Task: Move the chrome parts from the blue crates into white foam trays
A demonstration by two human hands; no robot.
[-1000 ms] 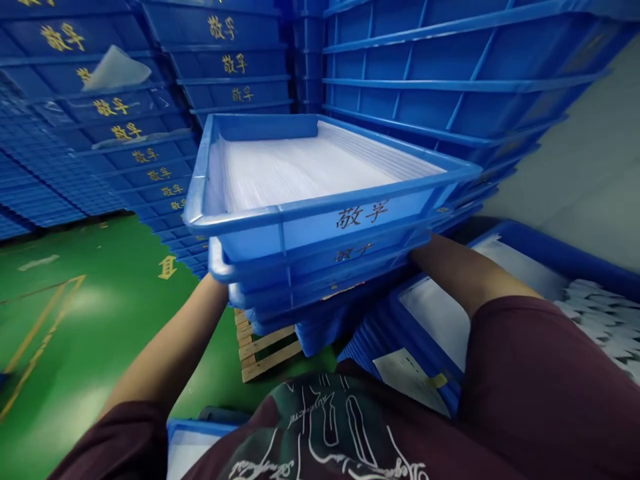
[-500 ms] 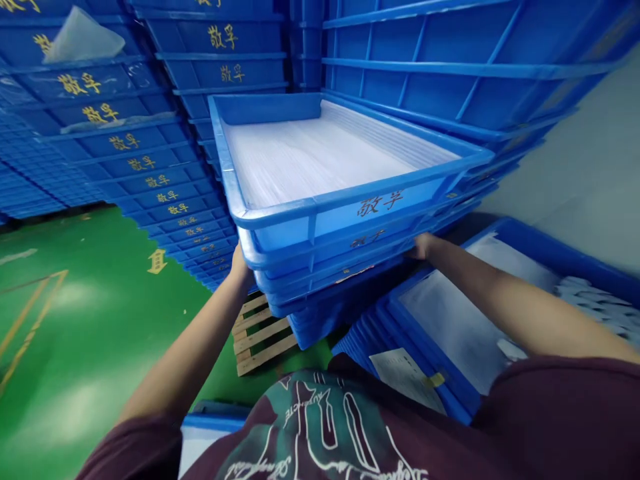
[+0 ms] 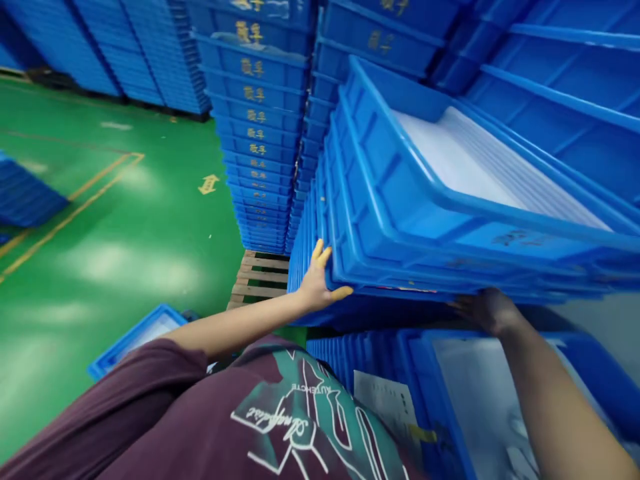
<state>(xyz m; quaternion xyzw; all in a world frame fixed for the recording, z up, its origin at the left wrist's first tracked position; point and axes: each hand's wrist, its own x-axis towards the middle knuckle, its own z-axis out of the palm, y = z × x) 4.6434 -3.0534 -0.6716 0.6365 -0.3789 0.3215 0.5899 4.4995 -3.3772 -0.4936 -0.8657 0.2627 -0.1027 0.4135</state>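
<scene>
Several blue plastic crates sit stacked one on another at the right, the top one holding white sheet-like material. Against the lower left corner of these crates is my left hand, its fingers and thumb spread, with yellow covers on the visible fingertips. My right hand is at the lower front edge of the crates, fingers tucked under it in shadow and partly hidden.
Tall stacks of blue crates stand behind, beside a wooden pallet. Below my right arm is a crate with pale contents and a printed paper. Another crate lies on the green floor.
My view has turned left and down, so the crates appear farther right. My left hand's fingers now show spread at the crate corner; my right hand is still under the front edge.
</scene>
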